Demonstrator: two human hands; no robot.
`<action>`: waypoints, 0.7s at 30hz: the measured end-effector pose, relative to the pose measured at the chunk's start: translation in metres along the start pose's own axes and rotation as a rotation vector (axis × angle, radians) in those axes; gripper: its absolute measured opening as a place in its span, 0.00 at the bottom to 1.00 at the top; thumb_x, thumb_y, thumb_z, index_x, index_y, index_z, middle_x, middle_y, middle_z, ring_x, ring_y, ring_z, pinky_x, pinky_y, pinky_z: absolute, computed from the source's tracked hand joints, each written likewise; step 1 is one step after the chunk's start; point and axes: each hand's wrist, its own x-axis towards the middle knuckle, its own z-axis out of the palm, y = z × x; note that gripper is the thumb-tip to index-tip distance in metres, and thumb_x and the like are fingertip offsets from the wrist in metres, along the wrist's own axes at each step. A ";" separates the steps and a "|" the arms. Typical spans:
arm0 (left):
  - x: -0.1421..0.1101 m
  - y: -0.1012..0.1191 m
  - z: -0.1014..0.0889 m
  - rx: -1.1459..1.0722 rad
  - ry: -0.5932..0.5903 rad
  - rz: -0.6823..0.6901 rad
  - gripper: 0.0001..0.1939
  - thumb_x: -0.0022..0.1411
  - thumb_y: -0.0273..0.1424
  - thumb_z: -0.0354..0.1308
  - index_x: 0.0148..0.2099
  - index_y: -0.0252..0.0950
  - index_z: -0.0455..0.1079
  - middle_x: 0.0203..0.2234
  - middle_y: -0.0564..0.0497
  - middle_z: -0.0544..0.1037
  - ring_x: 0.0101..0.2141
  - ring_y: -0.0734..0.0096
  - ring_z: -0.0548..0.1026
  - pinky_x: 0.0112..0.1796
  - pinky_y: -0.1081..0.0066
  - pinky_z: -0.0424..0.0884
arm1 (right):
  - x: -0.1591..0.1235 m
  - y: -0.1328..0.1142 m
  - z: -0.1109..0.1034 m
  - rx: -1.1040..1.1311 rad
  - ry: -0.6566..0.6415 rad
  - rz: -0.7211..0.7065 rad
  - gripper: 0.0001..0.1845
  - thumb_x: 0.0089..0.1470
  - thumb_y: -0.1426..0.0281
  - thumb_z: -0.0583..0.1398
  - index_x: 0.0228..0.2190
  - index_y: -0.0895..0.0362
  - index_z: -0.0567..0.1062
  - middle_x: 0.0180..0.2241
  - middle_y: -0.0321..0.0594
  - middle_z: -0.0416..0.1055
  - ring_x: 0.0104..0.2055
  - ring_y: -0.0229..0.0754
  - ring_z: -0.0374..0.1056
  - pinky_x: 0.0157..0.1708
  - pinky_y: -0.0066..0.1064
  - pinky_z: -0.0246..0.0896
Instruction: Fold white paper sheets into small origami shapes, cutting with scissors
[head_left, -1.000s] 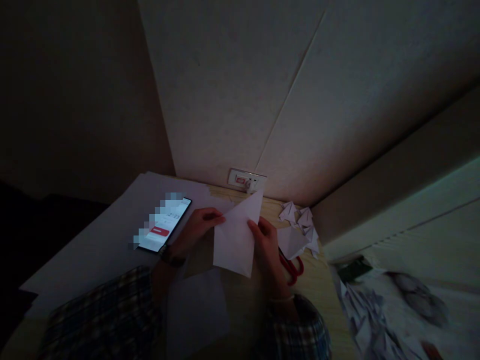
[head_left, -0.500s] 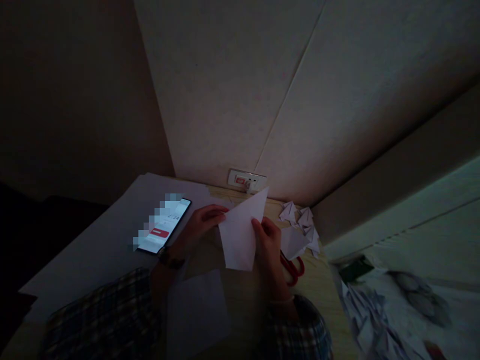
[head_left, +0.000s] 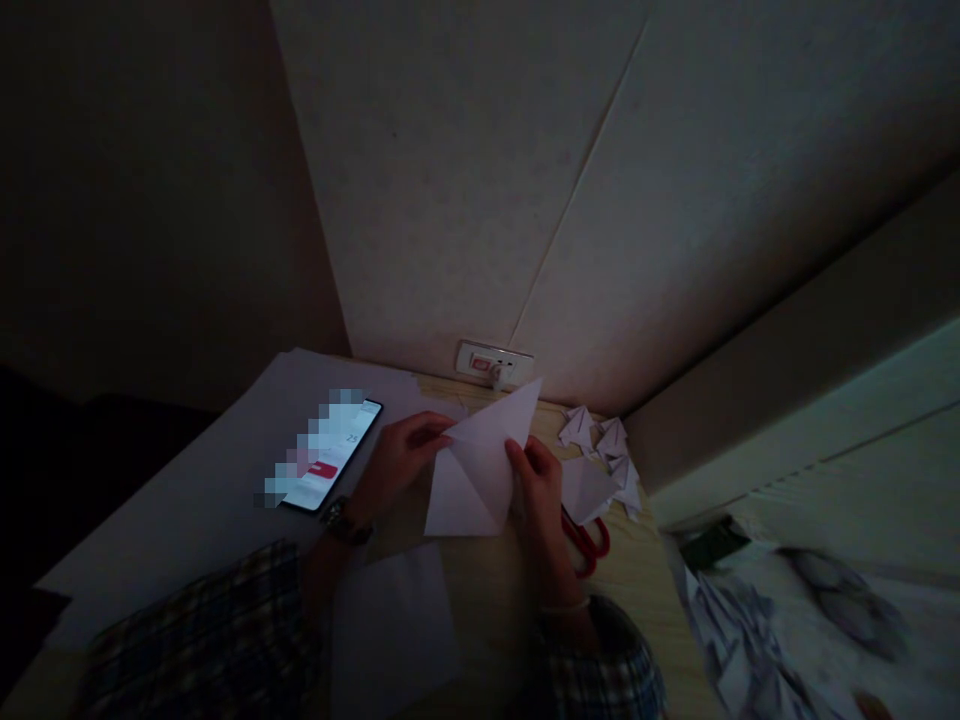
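A white sheet of paper (head_left: 480, 470) with creases and a pointed upper right corner is held up over the table between my two hands. My left hand (head_left: 409, 450) pinches its left edge, thumb and fingers together. On the right side, my right hand (head_left: 536, 475) grips the sheet with the thumb on its face; the other fingers are partly hidden behind it. Close by my right hand lie red-handled scissors (head_left: 592, 545), their blades covered by a loose piece of white paper (head_left: 585, 487). Another white sheet (head_left: 394, 630) lies flat between my forearms.
A lit phone (head_left: 334, 455) rests on large white sheets (head_left: 195, 470) at the left. Several folded paper shapes (head_left: 611, 437) sit at the table's back right corner. A wall socket (head_left: 495, 362) with a plug is behind. Below right is a heap of folded papers (head_left: 735, 630).
The paper's lower left part has swung outward to the left, showing a diagonal crease and a wider lower edge. Both hands keep their hold almost in place.
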 end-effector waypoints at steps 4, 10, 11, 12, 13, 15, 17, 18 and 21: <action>-0.002 0.005 0.000 0.072 0.075 0.040 0.07 0.53 0.34 0.62 0.33 0.38 0.78 0.33 0.50 0.82 0.37 0.62 0.78 0.41 0.68 0.71 | -0.001 -0.002 0.000 -0.053 -0.016 -0.040 0.12 0.48 0.60 0.61 0.26 0.56 0.70 0.27 0.36 0.69 0.29 0.40 0.62 0.30 0.30 0.60; -0.003 0.013 -0.002 0.126 0.157 0.016 0.08 0.52 0.36 0.61 0.31 0.38 0.78 0.30 0.50 0.83 0.35 0.60 0.77 0.39 0.67 0.71 | -0.002 -0.001 0.000 -0.111 -0.058 -0.081 0.10 0.51 0.61 0.58 0.27 0.54 0.71 0.28 0.37 0.70 0.31 0.42 0.63 0.30 0.31 0.60; -0.003 0.013 -0.002 0.132 0.168 0.013 0.08 0.52 0.36 0.61 0.31 0.38 0.78 0.30 0.50 0.83 0.35 0.60 0.77 0.39 0.68 0.70 | -0.001 0.000 0.000 -0.101 -0.071 -0.087 0.09 0.50 0.61 0.59 0.27 0.54 0.71 0.27 0.37 0.70 0.31 0.42 0.63 0.31 0.30 0.61; -0.003 0.013 -0.003 0.138 0.182 0.010 0.09 0.52 0.37 0.60 0.31 0.38 0.77 0.30 0.50 0.82 0.35 0.60 0.77 0.39 0.68 0.70 | -0.001 0.001 0.000 -0.089 -0.086 -0.096 0.09 0.50 0.62 0.59 0.27 0.54 0.71 0.27 0.36 0.70 0.32 0.42 0.64 0.32 0.30 0.61; -0.003 0.012 -0.003 0.142 0.190 0.009 0.09 0.53 0.37 0.60 0.31 0.38 0.77 0.30 0.50 0.82 0.34 0.61 0.76 0.38 0.68 0.69 | 0.000 0.002 0.000 -0.078 -0.101 -0.107 0.08 0.49 0.63 0.60 0.27 0.55 0.71 0.27 0.36 0.70 0.32 0.41 0.64 0.32 0.30 0.62; -0.002 0.011 -0.004 0.142 0.194 0.008 0.10 0.54 0.38 0.59 0.30 0.37 0.76 0.28 0.51 0.81 0.33 0.62 0.75 0.36 0.69 0.69 | 0.000 0.005 0.000 -0.079 -0.114 -0.123 0.07 0.48 0.64 0.61 0.28 0.55 0.72 0.27 0.35 0.69 0.31 0.41 0.64 0.33 0.30 0.62; -0.001 0.010 -0.004 0.123 0.191 -0.005 0.10 0.53 0.38 0.59 0.29 0.37 0.75 0.26 0.51 0.79 0.31 0.63 0.74 0.34 0.69 0.68 | -0.001 0.006 0.001 -0.100 -0.107 -0.119 0.08 0.49 0.64 0.62 0.29 0.55 0.73 0.28 0.35 0.70 0.30 0.41 0.63 0.33 0.30 0.61; -0.001 0.010 -0.004 0.108 0.189 -0.015 0.10 0.52 0.39 0.59 0.28 0.37 0.75 0.25 0.52 0.79 0.31 0.63 0.74 0.33 0.70 0.68 | -0.001 0.007 0.001 -0.115 -0.101 -0.111 0.08 0.49 0.63 0.62 0.29 0.56 0.73 0.28 0.36 0.70 0.30 0.40 0.63 0.32 0.30 0.61; 0.000 0.013 -0.004 0.062 0.194 -0.055 0.11 0.49 0.41 0.61 0.26 0.38 0.73 0.24 0.52 0.78 0.30 0.63 0.73 0.32 0.69 0.68 | -0.002 0.006 0.002 -0.139 -0.070 -0.093 0.10 0.50 0.62 0.61 0.28 0.56 0.73 0.26 0.35 0.69 0.28 0.40 0.61 0.28 0.29 0.58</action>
